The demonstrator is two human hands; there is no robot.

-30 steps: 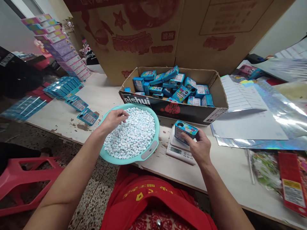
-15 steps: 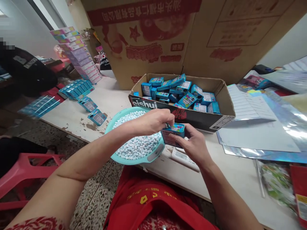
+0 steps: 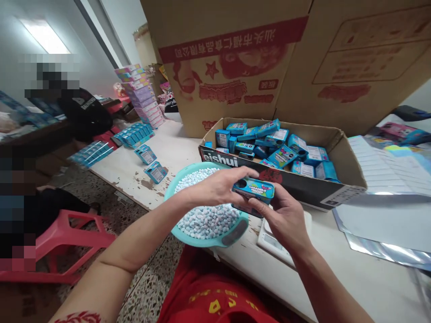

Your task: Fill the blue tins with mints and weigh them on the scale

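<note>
A small blue candy box (image 3: 258, 188) is held level above the table, between the bowl and the scale. Its top carries colourful print and a dark round hole near the left end. My right hand (image 3: 286, 215) is closed round the box's right end, thumb along the near side. My left hand (image 3: 218, 186) is at the left end, fingers over the far side and thumb at the near side. Under my left wrist stands a turquoise bowl (image 3: 177, 179) full of small pale candies (image 3: 208, 222). A white scale (image 3: 274, 242) lies partly hidden beneath my right hand.
Behind the bowl, an open carton (image 3: 310, 193) holds several blue boxes. A large cardboard box (image 3: 249, 103) rises behind it. Two blue boxes (image 3: 156, 172) stand at left, before packed rows. Silvery sheets (image 3: 380, 229) lie right. A person (image 3: 87, 112) and red stool (image 3: 67, 233) are left.
The view has swung left and up. My left hand has gone from a pinch at the box's top to fingers spread round its left end, leaving the hole visible. My right hand keeps its hold.
</note>
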